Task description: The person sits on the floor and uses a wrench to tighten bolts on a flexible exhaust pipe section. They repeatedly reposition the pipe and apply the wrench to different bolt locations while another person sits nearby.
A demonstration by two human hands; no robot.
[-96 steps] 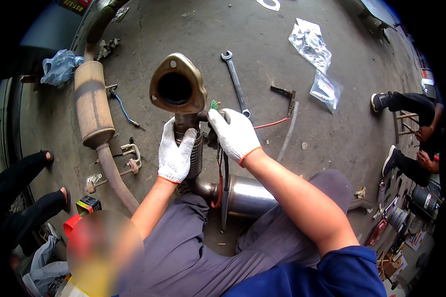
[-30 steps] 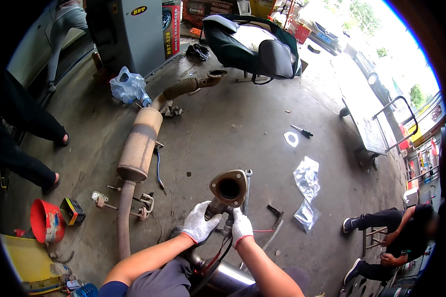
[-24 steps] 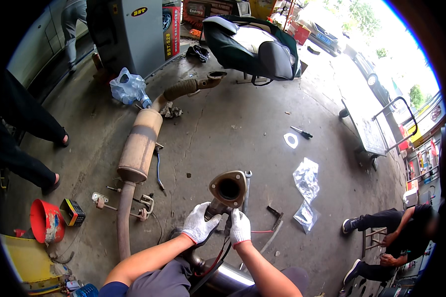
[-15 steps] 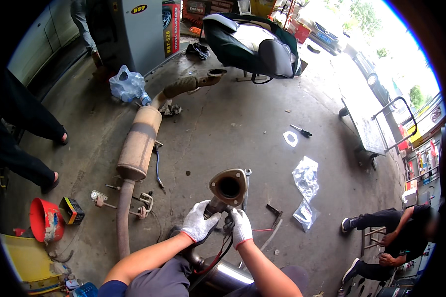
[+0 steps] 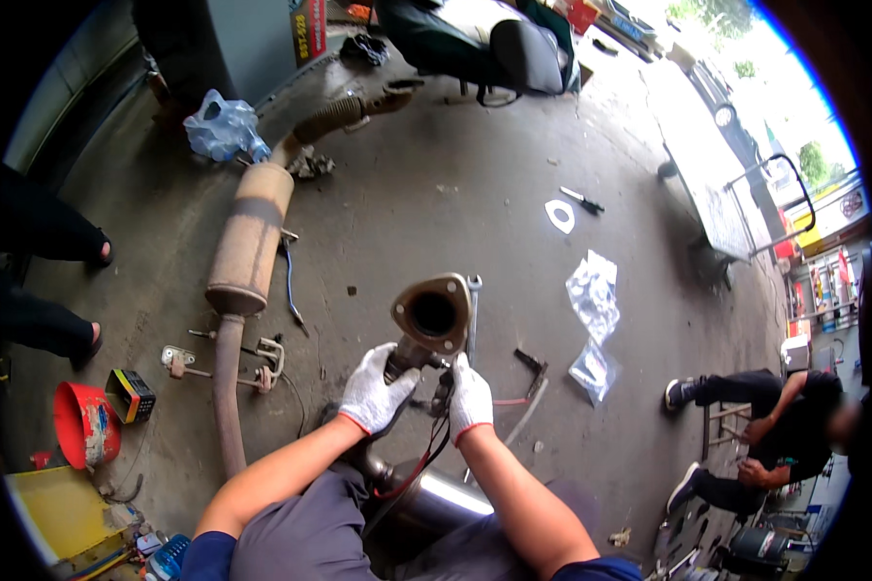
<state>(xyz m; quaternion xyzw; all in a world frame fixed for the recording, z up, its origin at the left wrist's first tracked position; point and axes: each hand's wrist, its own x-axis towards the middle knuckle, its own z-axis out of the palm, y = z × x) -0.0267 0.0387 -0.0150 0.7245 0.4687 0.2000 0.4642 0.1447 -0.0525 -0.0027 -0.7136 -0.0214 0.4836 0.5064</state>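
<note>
An exhaust pipe with a three-holed flange (image 5: 453, 318) stands between my knees, its round mouth facing up. My left hand (image 5: 378, 389), in a white knit glove, is closed round the pipe below the flange. Also gloved, my right hand (image 5: 472, 397) has its fingers closed on a dark metal fitting (image 5: 442, 397) at the pipe's right side; its fingertips are partly hidden. Red and black cables (image 5: 421, 474) run down from this fitting. A shiny silver muffler (image 5: 438, 508) lies below, between my legs. Just right of the flange lies a wrench (image 5: 473, 320).
A rusty old exhaust (image 5: 250, 237) lies to the left, with brackets (image 5: 266, 373) beside it. On the right are a white gasket (image 5: 559, 216), a screwdriver (image 5: 583, 201) and plastic bags (image 5: 593, 300). A red bucket (image 5: 87, 426) stands left; another person (image 5: 775, 426) sits at right.
The view has tilted and shifted, so the floor things sit higher and slightly left. Both hands keep their places on the pipe and fitting.
</note>
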